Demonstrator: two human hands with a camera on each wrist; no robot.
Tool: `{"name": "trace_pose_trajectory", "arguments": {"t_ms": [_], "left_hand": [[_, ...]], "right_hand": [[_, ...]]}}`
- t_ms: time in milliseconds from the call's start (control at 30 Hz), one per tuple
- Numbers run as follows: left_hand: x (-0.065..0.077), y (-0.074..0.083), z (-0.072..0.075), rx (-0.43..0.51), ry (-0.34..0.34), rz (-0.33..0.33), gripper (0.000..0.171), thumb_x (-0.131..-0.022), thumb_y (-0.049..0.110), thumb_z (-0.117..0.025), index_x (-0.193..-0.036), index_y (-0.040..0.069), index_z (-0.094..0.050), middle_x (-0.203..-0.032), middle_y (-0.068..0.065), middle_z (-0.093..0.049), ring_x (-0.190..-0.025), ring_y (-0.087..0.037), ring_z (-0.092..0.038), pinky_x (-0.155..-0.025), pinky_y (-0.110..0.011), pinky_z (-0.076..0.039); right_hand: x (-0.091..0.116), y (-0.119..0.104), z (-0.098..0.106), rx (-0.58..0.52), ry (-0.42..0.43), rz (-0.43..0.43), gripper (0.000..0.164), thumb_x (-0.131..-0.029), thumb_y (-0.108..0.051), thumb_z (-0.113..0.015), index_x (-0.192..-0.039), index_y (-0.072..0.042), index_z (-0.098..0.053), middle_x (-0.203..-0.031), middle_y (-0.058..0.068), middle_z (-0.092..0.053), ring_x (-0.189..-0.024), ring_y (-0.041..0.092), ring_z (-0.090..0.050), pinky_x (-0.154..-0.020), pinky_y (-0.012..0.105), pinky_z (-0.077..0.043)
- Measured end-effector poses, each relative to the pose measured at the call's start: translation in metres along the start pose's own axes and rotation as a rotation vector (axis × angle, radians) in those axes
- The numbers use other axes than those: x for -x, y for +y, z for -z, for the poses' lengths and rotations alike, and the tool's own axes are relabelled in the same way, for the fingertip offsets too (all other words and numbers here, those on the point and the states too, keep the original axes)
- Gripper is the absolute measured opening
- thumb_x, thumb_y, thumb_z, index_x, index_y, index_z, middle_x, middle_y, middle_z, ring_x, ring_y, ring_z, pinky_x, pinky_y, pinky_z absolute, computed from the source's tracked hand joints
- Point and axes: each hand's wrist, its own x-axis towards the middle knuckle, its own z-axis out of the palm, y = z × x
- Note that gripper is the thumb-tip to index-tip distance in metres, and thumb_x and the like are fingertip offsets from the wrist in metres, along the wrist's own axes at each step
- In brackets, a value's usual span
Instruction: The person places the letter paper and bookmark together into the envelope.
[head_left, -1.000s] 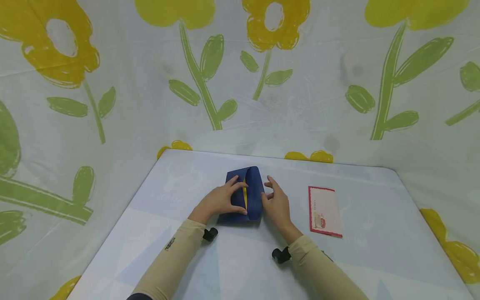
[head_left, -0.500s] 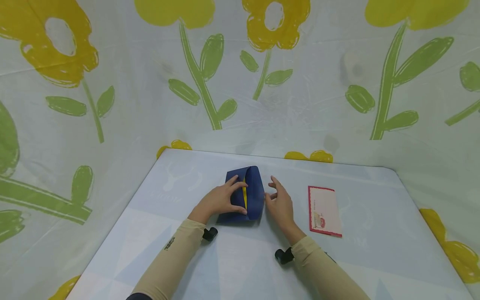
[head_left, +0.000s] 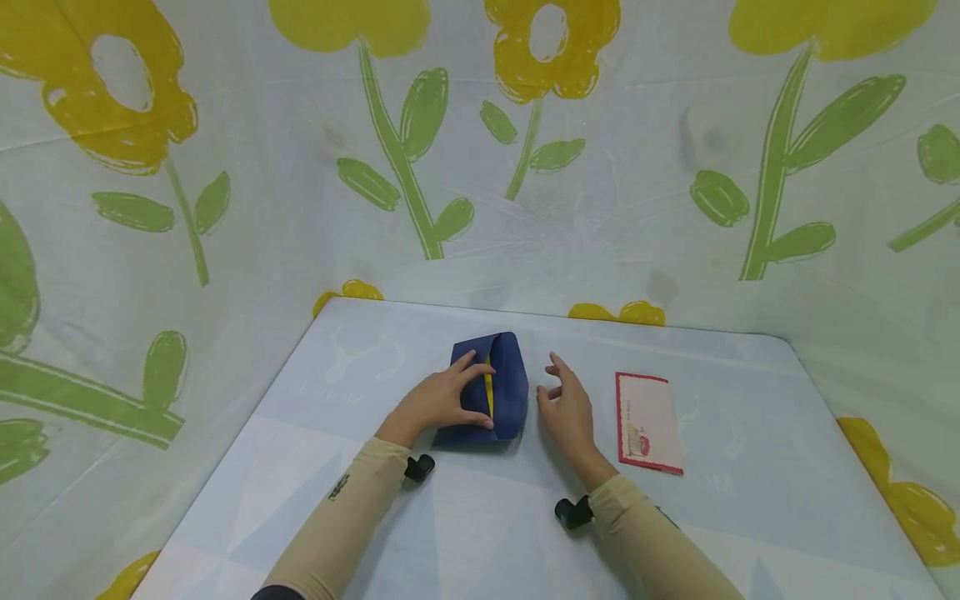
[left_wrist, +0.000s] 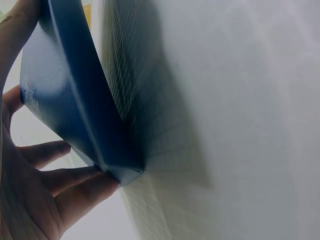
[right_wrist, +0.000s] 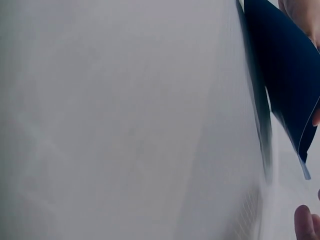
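Observation:
A dark blue envelope point(head_left: 465, 392) lies on the table with its flap point(head_left: 513, 387) folded out to the right. A strip of yellow card point(head_left: 490, 387) shows in its mouth. My left hand point(head_left: 435, 400) holds the envelope, thumb by the near end of the mouth and fingers spread toward the far end. In the left wrist view the blue envelope point(left_wrist: 65, 90) sits between thumb and fingers. To the right of the flap, my right hand point(head_left: 566, 417) hovers apart from it with fingers loosely bent and nothing in them. The right wrist view catches only its fingertips point(right_wrist: 303, 222) near the envelope point(right_wrist: 285, 65).
A pinkish-white card with a red border point(head_left: 648, 425) lies on the table right of my right hand. The pale table point(head_left: 480, 517) meets a hanging cloth printed with yellow flowers point(head_left: 555, 50) at the back and sides.
My right hand has drawn away from the flap's edge, a little to the right. The left hand and the envelope stay where they were.

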Motion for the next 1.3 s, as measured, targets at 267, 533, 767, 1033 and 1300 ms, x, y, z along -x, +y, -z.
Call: {"name": "trace_pose_trajectory", "arguments": {"t_ms": [267, 533, 767, 1033, 1300], "left_hand": [[0.001, -0.001, -0.001, 0.001, 0.009, -0.017, 0.092, -0.056, 0.082, -0.058, -0.136, 0.041, -0.039, -0.153, -0.007, -0.021, -0.113, -0.035, -0.055, -0.088, -0.048, -0.046], [0.0, -0.001, -0.001, 0.006, 0.002, -0.006, 0.092, -0.056, 0.083, -0.058, -0.136, 0.042, -0.038, -0.154, -0.006, -0.02, -0.113, -0.037, -0.054, -0.089, -0.05, -0.045], [0.0, 0.0, 0.0, 0.001, -0.003, 0.014, 0.09, -0.056, 0.082, -0.06, -0.136, 0.045, -0.037, -0.154, -0.004, -0.019, -0.116, -0.037, -0.052, -0.091, -0.05, -0.044], [-0.001, -0.001, -0.002, 0.005, -0.009, 0.011, 0.091, -0.056, 0.082, -0.059, -0.136, 0.044, -0.038, -0.154, -0.005, -0.018, -0.116, -0.038, -0.051, -0.091, -0.051, -0.044], [-0.001, -0.001, -0.001, -0.003, -0.021, 0.031, 0.09, -0.056, 0.082, -0.06, -0.135, 0.047, -0.036, -0.154, -0.006, -0.018, -0.117, -0.04, -0.05, -0.092, -0.052, -0.043]], "right_hand": [[-0.002, 0.007, 0.003, -0.012, 0.028, 0.003, 0.059, -0.087, -0.017, -0.062, -0.141, -0.021, -0.039, -0.12, 0.001, -0.059, -0.079, 0.014, -0.059, -0.07, 0.032, -0.05], [-0.003, 0.013, 0.01, -0.01, 0.033, -0.016, 0.059, -0.087, -0.018, -0.062, -0.142, -0.021, -0.038, -0.121, 0.0, -0.058, -0.079, 0.015, -0.058, -0.072, 0.033, -0.05], [-0.005, 0.015, 0.015, 0.004, 0.041, -0.022, 0.059, -0.088, -0.018, -0.062, -0.142, -0.02, -0.038, -0.122, 0.001, -0.058, -0.079, 0.016, -0.057, -0.072, 0.032, -0.049], [-0.004, 0.017, 0.019, 0.016, 0.05, -0.018, 0.058, -0.088, -0.019, -0.06, -0.142, -0.02, -0.037, -0.122, 0.002, -0.057, -0.078, 0.015, -0.057, -0.069, 0.031, -0.049], [-0.004, 0.02, 0.023, 0.015, 0.049, -0.038, 0.059, -0.089, -0.02, -0.059, -0.143, -0.021, -0.036, -0.123, 0.002, -0.057, -0.08, 0.015, -0.057, -0.07, 0.032, -0.05]]}}
